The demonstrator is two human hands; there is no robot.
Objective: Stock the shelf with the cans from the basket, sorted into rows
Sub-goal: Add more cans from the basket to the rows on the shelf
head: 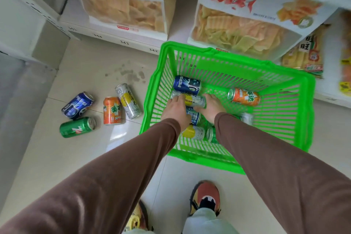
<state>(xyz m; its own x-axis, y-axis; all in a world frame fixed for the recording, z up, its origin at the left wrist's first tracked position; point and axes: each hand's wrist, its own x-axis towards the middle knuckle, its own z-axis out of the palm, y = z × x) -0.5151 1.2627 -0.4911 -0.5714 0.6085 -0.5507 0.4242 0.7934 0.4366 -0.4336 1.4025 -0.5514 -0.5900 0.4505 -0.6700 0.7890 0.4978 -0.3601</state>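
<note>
Silver can (190,99) sideways, left-right.

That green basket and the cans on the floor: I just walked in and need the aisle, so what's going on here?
A person is reaching both hands into the green basket on the floor. The left hand and right hand are on a silver and yellow can lying among other cans. Four cans already lie on the floor tiles beside it: a blue Pepsi can, a green 7Up can, an orange can and a tall silver can. None is visibly shelved yet.

Pale tiled floor (91,74), daylight glare.
</note>
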